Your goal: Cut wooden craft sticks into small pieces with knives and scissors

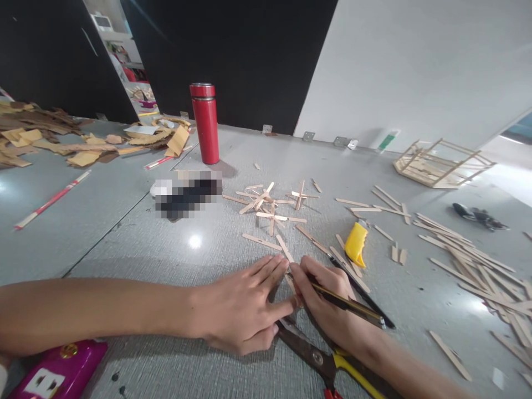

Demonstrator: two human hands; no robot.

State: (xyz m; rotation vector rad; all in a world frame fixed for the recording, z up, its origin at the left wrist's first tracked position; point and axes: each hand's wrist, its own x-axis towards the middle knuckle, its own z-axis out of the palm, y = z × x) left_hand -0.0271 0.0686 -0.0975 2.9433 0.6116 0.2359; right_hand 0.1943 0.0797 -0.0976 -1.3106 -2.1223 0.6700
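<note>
My left hand lies low over the table, its fingers stretched out and pressing a wooden craft stick against the surface. The fingertips rest near the stick's middle and the thumb near its closer end. A black pencil with gold stripes is gripped in my right hand; its tip is hidden by the fingers, close to the stick. Just beyond the right hand lies a slim black pen-like tool. Partly under my right wrist are large scissors with yellow and red handles.
Slotted sticks joined into crosses stand ahead. A yellow cutter and a heap of sticks lie right, with a stick frame behind. A red flask stands back left; a purple pouch sits near left.
</note>
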